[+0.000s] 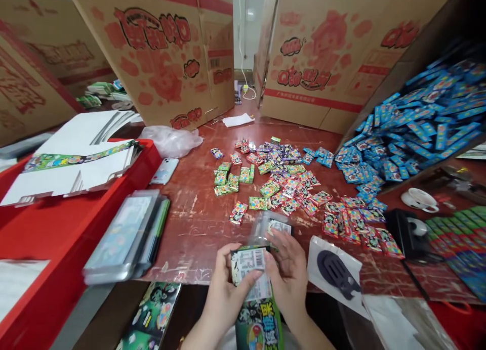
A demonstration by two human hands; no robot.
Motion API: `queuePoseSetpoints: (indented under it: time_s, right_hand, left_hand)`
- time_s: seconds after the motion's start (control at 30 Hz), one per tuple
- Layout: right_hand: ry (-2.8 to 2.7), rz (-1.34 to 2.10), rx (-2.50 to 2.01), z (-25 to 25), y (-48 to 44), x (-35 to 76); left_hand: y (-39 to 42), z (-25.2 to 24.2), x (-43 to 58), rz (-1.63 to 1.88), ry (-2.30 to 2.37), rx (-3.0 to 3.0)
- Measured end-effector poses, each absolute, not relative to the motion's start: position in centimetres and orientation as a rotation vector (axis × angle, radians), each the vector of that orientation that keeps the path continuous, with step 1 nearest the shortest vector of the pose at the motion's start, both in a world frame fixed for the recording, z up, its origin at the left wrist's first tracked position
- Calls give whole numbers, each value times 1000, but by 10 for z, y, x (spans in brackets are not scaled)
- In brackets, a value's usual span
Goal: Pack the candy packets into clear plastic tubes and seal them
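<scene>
My left hand (224,289) and my right hand (289,274) are both closed around a small printed carton (250,269) with a barcode on its top, held just off the near table edge. The left thumb lies across its white face. A clear plastic piece (270,224) with a barcode label stands above my right fingers; whether they grip it I cannot tell. A green printed box (259,325) lies below the hands. Several small candy packets (283,180), green, red and purple, are scattered on the red table (190,223) beyond my hands.
A red tray (76,223) at left holds flat white cartons and a stack of clear sleeves (125,238). Tall cardboard boxes (167,51) stand behind. Blue packets (410,127) spill from a box at right. A tape dispenser (412,231), a bagged black part (336,274) and a phone (165,170) lie nearby.
</scene>
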State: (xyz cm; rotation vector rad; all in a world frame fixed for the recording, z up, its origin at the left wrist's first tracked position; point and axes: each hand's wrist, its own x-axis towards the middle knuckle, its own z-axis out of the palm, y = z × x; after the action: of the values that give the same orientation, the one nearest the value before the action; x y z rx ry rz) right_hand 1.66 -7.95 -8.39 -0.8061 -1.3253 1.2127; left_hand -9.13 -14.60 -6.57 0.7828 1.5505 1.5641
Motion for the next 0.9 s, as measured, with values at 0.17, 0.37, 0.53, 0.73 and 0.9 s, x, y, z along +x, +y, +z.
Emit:
queuePoseSetpoints:
  time_s: [0.17,0.37,0.53,0.73,0.9]
  right_hand:
    - [-1385,1234,-840,-89,-78,20]
    - [-1291,1206,-861,-88,-72,25]
    - [-1322,1465,-779,-76,-66,28]
    - [-1282,1699,-823,-60,-52,34]
    - [-1339,1853,-775,-54,-48,38]
  left_hand:
    - [-144,-71,-92,1531,1503,840]
    - [-131,-75,-89,1714,1338,829]
    - [-127,-70,-95,1561,1369,853]
    - [-128,-52,-97,1487,1396,736]
    - [-132,-49,-95,1526,1409,742]
